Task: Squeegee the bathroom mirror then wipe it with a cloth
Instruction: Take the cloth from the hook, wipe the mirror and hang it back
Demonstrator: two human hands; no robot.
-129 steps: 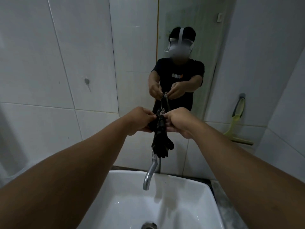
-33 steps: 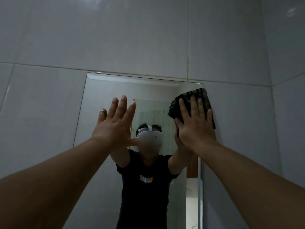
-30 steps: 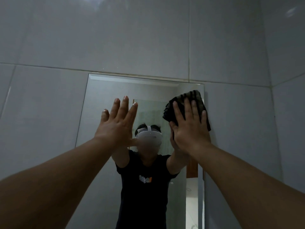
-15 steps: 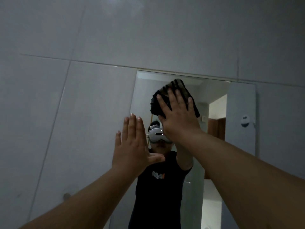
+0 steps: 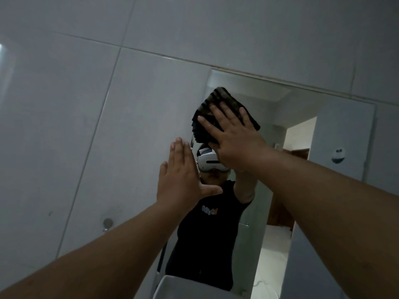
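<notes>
The wall mirror (image 5: 302, 117) fills the right half of the head view, tilted in the frame. A dark folded cloth (image 5: 218, 102) lies flat against the glass near the mirror's upper left corner. My right hand (image 5: 233, 137) presses on the cloth with its fingers spread. My left hand (image 5: 183, 180) is flat and empty, fingers together, at the mirror's left edge just below the cloth. The squeegee is out of view.
Grey wall tiles (image 5: 86, 104) surround the mirror. A small metal knob (image 5: 107, 223) sticks out of the tile at lower left. The white sink rim (image 5: 183, 288) shows at the bottom. The mirror reflects a person in a dark shirt and a doorway.
My right hand has slid the cloth leftward across the top of the mirror, from its upper right corner to its upper left. My left hand moved left and lower. The view has tilted.
</notes>
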